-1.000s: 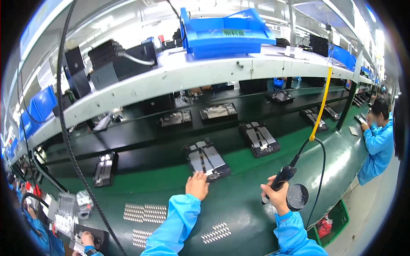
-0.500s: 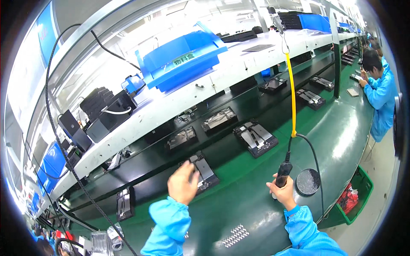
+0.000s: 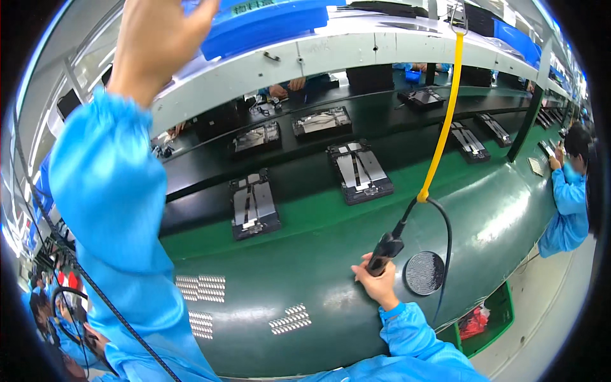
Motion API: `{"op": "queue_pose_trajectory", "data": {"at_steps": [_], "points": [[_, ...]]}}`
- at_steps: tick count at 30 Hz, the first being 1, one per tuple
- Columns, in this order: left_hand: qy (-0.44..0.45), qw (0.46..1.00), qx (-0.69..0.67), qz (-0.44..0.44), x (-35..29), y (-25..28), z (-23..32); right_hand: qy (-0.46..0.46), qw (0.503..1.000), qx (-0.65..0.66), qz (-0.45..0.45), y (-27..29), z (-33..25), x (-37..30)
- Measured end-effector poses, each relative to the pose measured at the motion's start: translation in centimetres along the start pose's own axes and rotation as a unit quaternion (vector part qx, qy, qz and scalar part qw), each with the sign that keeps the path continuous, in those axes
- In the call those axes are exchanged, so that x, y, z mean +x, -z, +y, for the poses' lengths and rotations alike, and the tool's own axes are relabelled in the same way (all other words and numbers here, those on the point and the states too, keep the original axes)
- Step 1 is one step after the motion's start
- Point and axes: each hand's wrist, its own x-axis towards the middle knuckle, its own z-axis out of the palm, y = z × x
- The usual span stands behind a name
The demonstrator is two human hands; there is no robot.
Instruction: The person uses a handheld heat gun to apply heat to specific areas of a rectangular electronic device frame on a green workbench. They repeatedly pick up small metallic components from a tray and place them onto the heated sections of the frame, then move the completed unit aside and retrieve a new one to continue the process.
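Observation:
My right hand (image 3: 380,283) is closed around a black electric screwdriver (image 3: 386,249), which hangs tilted from a yellow strap (image 3: 445,121) with a black cable. Raised at the upper left, my left hand (image 3: 156,48) is in front of the shelf edge beside a blue bin (image 3: 261,28). Its thumb sticks out, but the other fingers are cut off by the picture's top edge. Between the arms, two opened black electronic units with silver plates, one on the left (image 3: 253,204) and one in the middle (image 3: 360,172), lie on the green bench (image 3: 337,254).
A round black dish (image 3: 424,272) stands right of my right hand. Small silver parts (image 3: 290,319) lie in rows near the front. More units (image 3: 323,121) line the dark strip behind. A green crate (image 3: 487,318) holds red material. A co-worker (image 3: 569,191) sits at the far right.
My left hand has risen from beside a unit to the shelf edge. The right hand and screwdriver appear farther left. The whole view has shifted, showing more silver parts on the bench.

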Motion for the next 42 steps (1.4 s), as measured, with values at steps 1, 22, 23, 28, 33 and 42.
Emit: {"op": "queue_pose_trajectory", "data": {"at_steps": [1,22,23,28,33,42], "points": [[0.014,0.999,0.024,-0.037,1.6,-0.6,-0.5,-0.01,1.0,0.004,-0.013,0.1,0.2,-0.2],[0.234,0.89,0.014,-0.39,8.4,-10.0,-3.6,-0.073,0.989,0.084,-0.098,1.5,5.2,-0.2],[0.232,0.891,0.014,-0.39,8.5,-10.0,-3.2,-0.035,0.992,0.051,-0.113,1.6,5.3,0.1],[0.235,0.884,0.026,-0.404,8.4,-9.7,-2.2,-0.037,0.987,0.048,-0.149,1.5,5.6,0.0],[0.224,0.89,-0.004,-0.398,7.8,-12.5,-1.2,-0.043,0.991,0.054,-0.112,2.6,5.4,1.8],[0.218,0.835,-0.008,-0.504,10.1,-13.3,1.3,-0.084,0.986,0.059,-0.135,3.7,4.5,1.8]]}}
